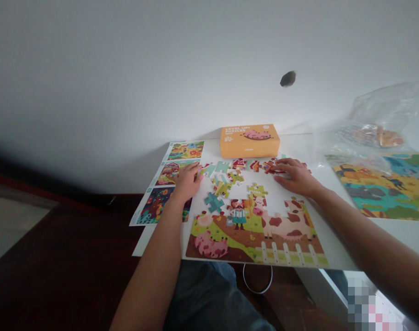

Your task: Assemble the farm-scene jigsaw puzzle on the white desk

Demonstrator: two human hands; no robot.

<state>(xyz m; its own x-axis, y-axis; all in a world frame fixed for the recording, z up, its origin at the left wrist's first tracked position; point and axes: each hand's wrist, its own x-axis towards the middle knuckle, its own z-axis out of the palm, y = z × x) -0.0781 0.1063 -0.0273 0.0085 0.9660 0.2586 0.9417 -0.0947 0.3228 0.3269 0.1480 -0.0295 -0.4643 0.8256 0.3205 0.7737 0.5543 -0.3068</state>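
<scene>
The person's right grip (295,177) is reaching over the worktop (147,241) with palm down and spread fingers, and the thumb is standing apart. Its fingertips are touching, or almost touching, some reddish pieces (269,166); it is open and seems not to be pinching any of them. The left grip (188,181) is lying palm down over the right edge of the printed sheet (164,172), just beside a few loose pieces. Because the hand is hiding its own fingertips, one cannot tell whether it is gripping something.

The joined puzzle (257,236), with a cow, a farmer and a pig, is lying between the two forearms, nearer to the body than both grips, perhaps because this place is leaving it easy to see and to reach. More loose pieces are lying between the grips: a teal piece (214,202), close to the left one, and a green piece (257,189), nearer to the right one. They are probably being kept spread so that each picture is showing.

Beyond the grips, the orange box (249,141) is standing near the wall, seemingly out of the way. To the right of the right grip, a clear plastic bag (378,122) is lying partly over another animal picture (378,191).
</scene>
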